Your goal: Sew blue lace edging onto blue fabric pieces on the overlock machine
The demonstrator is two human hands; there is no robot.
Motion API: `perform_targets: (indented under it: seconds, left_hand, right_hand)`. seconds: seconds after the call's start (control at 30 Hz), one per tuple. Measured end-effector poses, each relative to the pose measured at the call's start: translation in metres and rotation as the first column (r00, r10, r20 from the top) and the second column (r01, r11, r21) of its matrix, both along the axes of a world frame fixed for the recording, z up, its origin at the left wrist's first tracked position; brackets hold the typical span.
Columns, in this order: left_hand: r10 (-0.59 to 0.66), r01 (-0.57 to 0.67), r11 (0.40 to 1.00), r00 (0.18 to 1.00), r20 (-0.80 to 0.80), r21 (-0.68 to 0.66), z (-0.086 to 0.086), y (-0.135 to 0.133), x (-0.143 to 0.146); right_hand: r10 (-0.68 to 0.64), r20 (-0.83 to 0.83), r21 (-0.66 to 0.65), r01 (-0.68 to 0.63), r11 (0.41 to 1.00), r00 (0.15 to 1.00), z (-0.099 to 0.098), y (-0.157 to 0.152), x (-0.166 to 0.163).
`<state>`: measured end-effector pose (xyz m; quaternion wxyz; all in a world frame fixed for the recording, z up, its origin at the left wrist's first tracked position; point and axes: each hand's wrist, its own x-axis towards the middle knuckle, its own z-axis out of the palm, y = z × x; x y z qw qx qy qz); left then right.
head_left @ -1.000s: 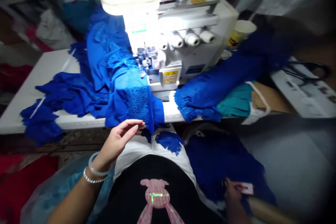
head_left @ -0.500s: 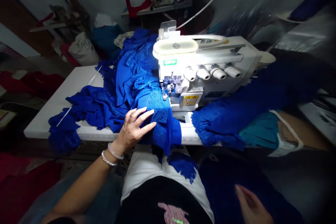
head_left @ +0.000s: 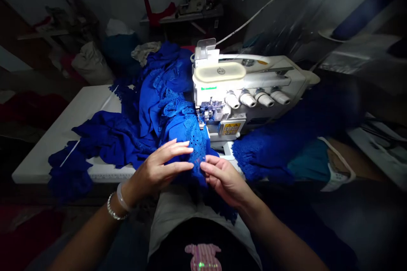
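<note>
Left hand point(head_left: 159, 168): fingers nearly straight and close together, laid across the blue lace panel point(head_left: 197, 146); whether it grips cannot be told. Right hand point(head_left: 224, 181): narrow, fingertips drawn together on the panel's edge, apparently pinching it. The two hands stand just apart, with the panel between them. From there the panel runs forward to the presser foot point(head_left: 204, 115) of the white overlocker point(head_left: 251, 89), just ahead of both hands. More blue fabric point(head_left: 127, 135) is heaped on the worktop point(head_left: 95, 101) left of the left hand; a blue lace bundle point(head_left: 263, 156) lies right of the right hand.

Assessment: at this position, the layers should be kept flat and the edge square to the presser foot, with no drag from the heaped fabric. Fingertips should stay clear of the needle area.
</note>
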<state>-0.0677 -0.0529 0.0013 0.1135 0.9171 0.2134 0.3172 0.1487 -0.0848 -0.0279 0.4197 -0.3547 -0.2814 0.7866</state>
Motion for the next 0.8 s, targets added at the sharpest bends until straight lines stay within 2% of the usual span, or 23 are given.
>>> perform_targets:
  seconds: [0.1, 0.2, 0.27, 0.3, 0.33, 0.37, 0.43, 0.47, 0.5, 0.53, 0.6, 0.67, 0.73, 0.8]
  left_hand:
    - [0.032, -0.032, 0.999, 0.999, -0.031, -0.008, -0.003, 0.006, 0.015]
    - [0.064, -0.065, 0.996, 0.998, 0.018, 0.066, -0.012, 0.018, 0.033]
    - [0.085, -0.089, 0.994, 0.994, 0.071, 0.065, -0.018, 0.026, 0.04]
    - [0.095, -0.1, 0.994, 0.992, 0.085, 0.048, -0.02, 0.03, 0.041]
    - [0.104, -0.107, 0.994, 0.991, 0.085, 0.025, -0.022, 0.034, 0.04]
    - [0.108, -0.109, 0.994, 0.991, 0.078, 0.002, -0.024, 0.038, 0.038]
    - [0.104, -0.102, 0.994, 0.992, 0.07, -0.029, -0.024, 0.044, 0.032]
    - [0.096, -0.094, 0.995, 0.993, 0.068, -0.042, -0.023, 0.048, 0.029]
    - [0.09, -0.086, 0.995, 0.994, 0.065, -0.056, -0.021, 0.051, 0.026]
    - [0.084, -0.079, 0.994, 0.994, 0.066, -0.07, -0.019, 0.054, 0.025]
    - [0.088, -0.08, 0.991, 0.994, 0.065, -0.107, -0.014, 0.058, 0.023]
    - [0.095, -0.085, 0.988, 0.993, 0.065, -0.132, -0.009, 0.058, 0.025]
    - [0.089, -0.082, 0.992, 0.993, 0.074, -0.091, -0.005, 0.05, 0.028]
    - [0.071, -0.073, 0.997, 0.995, 0.07, 0.022, -0.002, 0.036, 0.033]
  right_hand:
    - [-0.032, -0.094, -0.034, 0.029, 0.999, 0.995, 0.016, -0.013, -0.002]
    - [0.026, -0.135, -0.081, -0.037, 0.996, 0.99, 0.025, -0.025, 0.001]
    - [0.15, -0.013, 0.001, -0.15, 0.989, 0.989, 0.024, -0.025, 0.007]
    - [0.16, 0.109, 0.088, -0.17, 0.981, 0.981, 0.022, -0.022, 0.011]
    - [0.097, 0.242, 0.189, -0.146, 0.971, 0.965, 0.017, -0.016, 0.015]
    - [-0.04, 0.346, 0.29, -0.067, 0.955, 0.937, 0.012, -0.008, 0.018]
    - [-0.363, 0.397, 0.412, 0.189, 0.891, 0.843, 0.001, 0.009, 0.02]
    - [-0.44, 0.362, 0.398, 0.29, 0.87, 0.822, -0.005, 0.016, 0.018]
    - [-0.44, 0.31, 0.342, 0.332, 0.879, 0.843, -0.009, 0.022, 0.014]
    - [-0.381, 0.253, 0.272, 0.313, 0.91, 0.889, -0.012, 0.025, 0.009]
    - [-0.2, 0.136, 0.167, 0.177, 0.97, 0.97, -0.014, 0.024, -0.002]
    - [-0.097, 0.057, 0.126, 0.089, 0.988, 0.994, -0.012, 0.017, -0.009]
    - [-0.085, 0.007, 0.118, 0.084, 0.989, 0.996, -0.008, 0.01, -0.011]
    - [-0.094, -0.027, 0.116, 0.096, 0.989, 0.995, -0.005, 0.006, -0.008]
